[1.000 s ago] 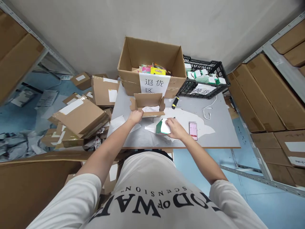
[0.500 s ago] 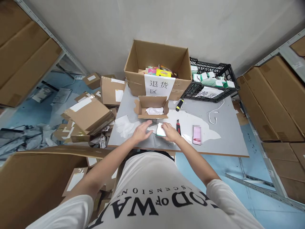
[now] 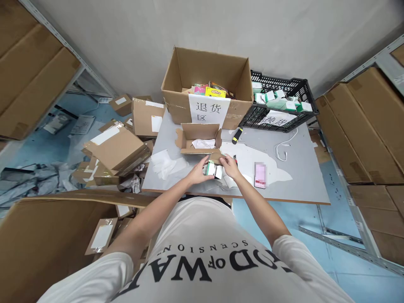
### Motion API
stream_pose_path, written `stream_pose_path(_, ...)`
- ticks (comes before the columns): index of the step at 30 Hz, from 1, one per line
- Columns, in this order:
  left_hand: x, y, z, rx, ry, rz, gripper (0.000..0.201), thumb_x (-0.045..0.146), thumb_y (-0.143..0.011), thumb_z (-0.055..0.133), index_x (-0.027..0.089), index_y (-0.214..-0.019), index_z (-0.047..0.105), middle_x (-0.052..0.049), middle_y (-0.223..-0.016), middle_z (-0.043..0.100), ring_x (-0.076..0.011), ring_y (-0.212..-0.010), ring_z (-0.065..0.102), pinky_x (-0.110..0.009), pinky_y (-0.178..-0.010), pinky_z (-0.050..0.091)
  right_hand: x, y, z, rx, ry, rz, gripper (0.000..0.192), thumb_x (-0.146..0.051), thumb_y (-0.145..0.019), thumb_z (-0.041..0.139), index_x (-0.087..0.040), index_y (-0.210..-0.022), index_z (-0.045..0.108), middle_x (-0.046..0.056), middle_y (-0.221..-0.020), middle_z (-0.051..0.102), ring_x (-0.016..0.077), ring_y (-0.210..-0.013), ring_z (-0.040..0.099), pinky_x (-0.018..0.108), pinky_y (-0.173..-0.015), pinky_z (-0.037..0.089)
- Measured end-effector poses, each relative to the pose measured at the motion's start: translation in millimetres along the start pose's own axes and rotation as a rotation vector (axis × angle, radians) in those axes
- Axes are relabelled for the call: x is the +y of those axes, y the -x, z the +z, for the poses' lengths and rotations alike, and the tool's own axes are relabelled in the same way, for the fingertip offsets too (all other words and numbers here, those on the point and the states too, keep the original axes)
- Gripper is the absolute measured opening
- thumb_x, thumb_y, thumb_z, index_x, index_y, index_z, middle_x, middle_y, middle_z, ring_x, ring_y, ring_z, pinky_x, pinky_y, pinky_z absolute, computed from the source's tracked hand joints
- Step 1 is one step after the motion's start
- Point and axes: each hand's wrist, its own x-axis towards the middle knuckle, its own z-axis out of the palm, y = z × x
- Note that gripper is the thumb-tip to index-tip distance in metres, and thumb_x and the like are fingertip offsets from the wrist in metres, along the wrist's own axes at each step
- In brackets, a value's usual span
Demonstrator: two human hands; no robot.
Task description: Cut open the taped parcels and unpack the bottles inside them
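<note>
Over the front of the table, a small white-and-green box [image 3: 211, 169] is between my two hands. It shows two white faces with a dark gap between them. My left hand [image 3: 198, 172] grips its left side, thumb along the near edge. My right hand [image 3: 230, 166] holds it from the right, fingers at its upper edge beside a brown cardboard flap [image 3: 216, 158]. Just beyond stands an open small carton [image 3: 199, 150] with crumpled white paper [image 3: 203, 144] inside. A red utility knife [image 3: 235, 159] is mostly hidden behind my right hand.
A large labelled carton [image 3: 176, 107] and a black crate [image 3: 284, 126] of white-green boxes line the table's back. A phone [image 3: 260, 175], yellow-black tool [image 3: 237, 135], white cable [image 3: 277, 152] and plastic wrap [image 3: 167, 164] lie on the table [image 3: 303, 176]. Parcels [image 3: 118, 147] pile up left.
My left hand has come right and taken hold of the small box. The box has turned, showing its green side and a dark gap. My right hand has shifted slightly right and up.
</note>
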Motion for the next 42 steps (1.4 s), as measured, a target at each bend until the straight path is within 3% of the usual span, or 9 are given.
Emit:
stream_pose_path(8, 4, 4, 1.9, 0.033, -0.002, -0.019, 0.1, 0.038, -0.07, 0.071, 0.02, -0.149, 0.011, -0.019, -0.138, 0.046, -0.0321, -0.132, 0.04, -0.05, -0.1, 0.042, 21, -10, 22, 0.182, -0.241, 0.272, 0.043, -0.048, -0.074, 0.059, -0.019, -0.103, 0.049, 0.007, -0.092, 0.065, 0.0183, -0.085, 0.064, 0.035, -0.078, 0.051)
stream_pose_path(10, 5, 5, 3.0, 0.038, -0.007, -0.025, 0.101, 0.038, -0.071, 0.071, 0.019, -0.149, 0.009, -0.02, -0.138, 0.045, -0.0318, -0.132, 0.04, -0.05, -0.099, 0.042, 18, -2, 23, 0.294, -0.157, 0.237, 0.049, -0.047, -0.077, 0.057, -0.018, -0.114, 0.045, 0.012, -0.107, 0.061, 0.0205, -0.096, 0.062, 0.037, -0.081, 0.051)
stream_pose_path(13, 6, 6, 3.7, 0.055, -0.003, -0.02, 0.099, 0.035, -0.072, 0.069, 0.021, -0.149, 0.008, -0.019, -0.14, 0.044, -0.0309, -0.131, 0.042, -0.05, -0.098, 0.043, 6, 16, 16, 0.443, 0.147, -0.009, 0.049, -0.042, -0.082, 0.054, -0.017, -0.123, 0.043, 0.017, -0.126, 0.052, 0.0243, -0.117, 0.051, 0.044, -0.095, 0.044)
stream_pose_path(15, 7, 7, 3.6, 0.079, 0.024, 0.004, 0.09, 0.029, -0.078, 0.062, 0.024, -0.149, 0.007, -0.017, -0.141, 0.042, -0.0283, -0.127, 0.046, -0.047, -0.097, 0.045, -5, 29, 10, 0.346, 0.374, -0.226, 0.043, -0.036, -0.085, 0.053, -0.018, -0.123, 0.047, 0.016, -0.127, 0.052, 0.0254, -0.122, 0.047, 0.047, -0.103, 0.037)
stream_pose_path(20, 13, 9, 1.2, 0.259, -0.075, 0.07, 0.063, 0.014, -0.085, 0.04, 0.022, -0.145, 0.024, -0.014, -0.143, 0.041, -0.0214, -0.126, 0.047, -0.04, -0.098, 0.046, -30, 44, 3, -0.26, 0.788, -0.552, 0.03, -0.022, -0.089, 0.047, -0.021, -0.118, 0.058, 0.01, -0.128, 0.057, 0.0243, -0.125, 0.045, 0.051, -0.111, 0.024)
stream_pose_path(27, 26, 10, 1.7, 0.21, -0.428, 0.106, 0.045, 0.012, -0.081, 0.043, 0.022, -0.123, 0.054, -0.009, -0.14, 0.048, -0.0256, -0.137, 0.033, -0.051, -0.112, 0.023, -36, 38, -11, -0.317, 0.874, -0.441, 0.024, -0.022, -0.09, 0.046, -0.021, -0.103, 0.066, 0.01, -0.121, 0.062, 0.0253, -0.122, 0.048, 0.055, -0.111, 0.021)
stream_pose_path(32, 27, 16, 3.4, 0.105, -0.417, 0.051, 0.054, 0.013, -0.081, 0.043, 0.022, -0.134, 0.045, -0.01, -0.14, 0.048, -0.0256, -0.131, 0.042, -0.052, -0.111, 0.022, -25, 50, -18, -0.165, 0.688, -0.401, 0.025, -0.026, -0.09, 0.045, -0.021, -0.106, 0.064, 0.011, -0.122, 0.061, 0.0234, -0.122, 0.05, 0.051, -0.109, 0.032)
stream_pose_path(38, 21, 8, -2.6, 0.021, -0.353, 0.069, 0.088, 0.039, -0.066, 0.073, 0.019, -0.141, 0.033, -0.015, -0.135, 0.044, -0.0328, -0.125, 0.044, -0.048, -0.105, 0.035, 2, 74, -1, 0.185, 0.523, -0.208, 0.032, -0.03, -0.091, 0.041, -0.017, -0.111, 0.061, 0.014, -0.126, 0.059, 0.0213, -0.12, 0.054, 0.041, -0.104, 0.042)
stream_pose_path(42, 11, -6, -5.1, -0.015, -0.249, 0.03, 0.1, 0.04, -0.057, 0.081, 0.019, -0.141, 0.03, -0.014, -0.127, 0.043, -0.0321, -0.118, 0.049, -0.045, -0.099, 0.042, 12, 78, 14, 0.153, 0.474, -0.071, 0.041, -0.031, -0.092, 0.037, -0.015, -0.126, 0.053, 0.013, -0.126, 0.06, 0.0213, -0.118, 0.055, 0.041, -0.102, 0.043)
